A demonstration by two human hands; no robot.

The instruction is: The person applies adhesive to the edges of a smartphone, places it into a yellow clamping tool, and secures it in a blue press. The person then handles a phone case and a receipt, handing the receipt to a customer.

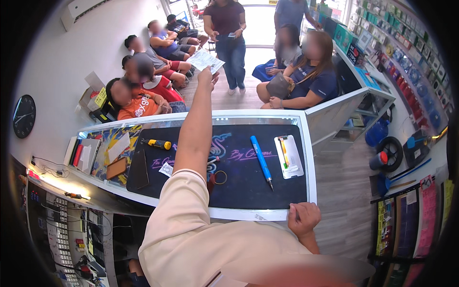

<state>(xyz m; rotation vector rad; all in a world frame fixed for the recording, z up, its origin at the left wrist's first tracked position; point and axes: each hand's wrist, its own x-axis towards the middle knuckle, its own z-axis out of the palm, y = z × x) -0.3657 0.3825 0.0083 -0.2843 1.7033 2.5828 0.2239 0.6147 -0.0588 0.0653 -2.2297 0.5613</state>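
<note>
My left arm stretches across the counter, and my left hand (pixel 205 79) holds up a sheet of paper (pixel 205 60) beyond its far side. With fingers curled and nothing seen in them, my right hand (pixel 304 218) rests at the near right corner of the white-framed counter (pixel 310 184). A black mat (pixel 239 191) covers much of the top. On it lie a blue pen-shaped screwdriver (pixel 261 160), a white tray (pixel 291 167) with a yellow strip, a yellow-and-black screwdriver (pixel 157 143), a thin ring (pixel 220 177), a small white packet (pixel 166 170) and a dark flat panel (pixel 139 168).
A brown open box (pixel 116 168) lies left of the mat. Several people sit along the left wall; two sit at right, and two stand near the bright doorway. A display cabinet (pixel 351 112) adjoins the counter at right. Below left is a lit workbench (pixel 62 189).
</note>
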